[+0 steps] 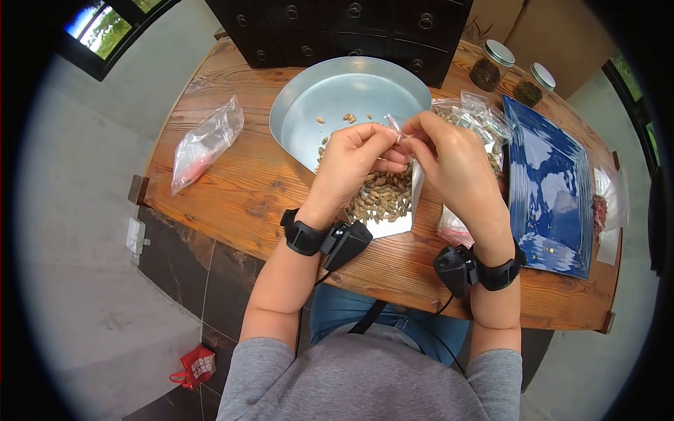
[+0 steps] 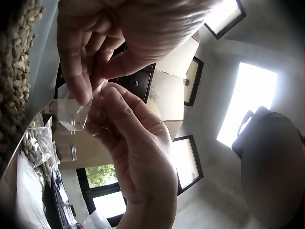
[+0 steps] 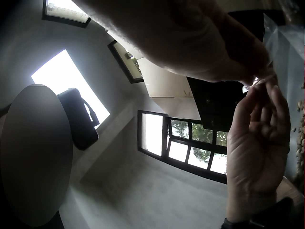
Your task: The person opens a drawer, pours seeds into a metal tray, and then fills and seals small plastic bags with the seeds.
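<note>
My left hand (image 1: 349, 156) and right hand (image 1: 455, 158) meet over the near side of a round metal tray (image 1: 295, 95). Thumb and fingertips of both pinch a clear plastic bag (image 1: 394, 126) by its gathered part. In the left wrist view the loose end of the clear bag spreads out below the fingers. The right wrist view shows only a shiny bit of plastic between the fingertips. Beneath the hands lies a heap of small brownish-green pods (image 1: 382, 196), partly covered by the left hand, on a white sheet (image 1: 393, 228) at the tray's front.
Filled clear bags (image 1: 484, 123) lie right of the tray, beside a glossy blue tray (image 1: 551, 189). Two lidded jars (image 1: 486, 74) stand behind. A clear bag with pink contents (image 1: 203, 151) lies at left. A dark drawer cabinet (image 1: 337, 31) borders the back.
</note>
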Demonstrator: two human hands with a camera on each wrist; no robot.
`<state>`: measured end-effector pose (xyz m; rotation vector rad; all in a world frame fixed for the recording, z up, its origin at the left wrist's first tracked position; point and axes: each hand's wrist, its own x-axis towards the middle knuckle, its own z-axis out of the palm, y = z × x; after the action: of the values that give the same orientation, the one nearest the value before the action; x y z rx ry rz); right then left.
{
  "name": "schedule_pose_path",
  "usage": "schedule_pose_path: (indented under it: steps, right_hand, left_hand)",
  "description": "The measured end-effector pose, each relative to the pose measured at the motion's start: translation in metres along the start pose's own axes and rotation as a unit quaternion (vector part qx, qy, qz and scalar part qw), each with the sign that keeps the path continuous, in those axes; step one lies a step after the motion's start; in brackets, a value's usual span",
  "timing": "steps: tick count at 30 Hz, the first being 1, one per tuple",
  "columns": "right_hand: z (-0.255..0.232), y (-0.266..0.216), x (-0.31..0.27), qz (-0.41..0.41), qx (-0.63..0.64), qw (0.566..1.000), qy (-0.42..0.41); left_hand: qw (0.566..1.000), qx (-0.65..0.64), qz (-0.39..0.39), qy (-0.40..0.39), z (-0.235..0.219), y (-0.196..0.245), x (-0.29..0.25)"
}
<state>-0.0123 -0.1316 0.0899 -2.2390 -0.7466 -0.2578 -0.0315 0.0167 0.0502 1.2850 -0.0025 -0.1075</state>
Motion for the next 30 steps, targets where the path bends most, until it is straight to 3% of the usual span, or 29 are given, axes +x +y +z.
schedule_pose_path:
  steps: [12, 24, 30]
  right_hand:
    - [0.0012, 0.0025, -0.0010, 0.011, -0.033, 0.999, 0.000]
    - [0.0062, 0.0000, -0.0017, -0.018, -0.020, 0.999, 0.022]
    - [0.0049, 0.0015, -0.0016, -0.035, -0.042, 0.999, 0.003]
  left_hand:
    - [0.999, 0.010, 0.028, -0.018, 0.0032, -0.0025, -0.0005]
    - [0.997, -0.019, 0.066, 0.036, 0.0034, -0.0045, 0.0010]
    - [0.999, -0.011, 0.051, 0.007, 0.0041, -0.0070, 0.0013]
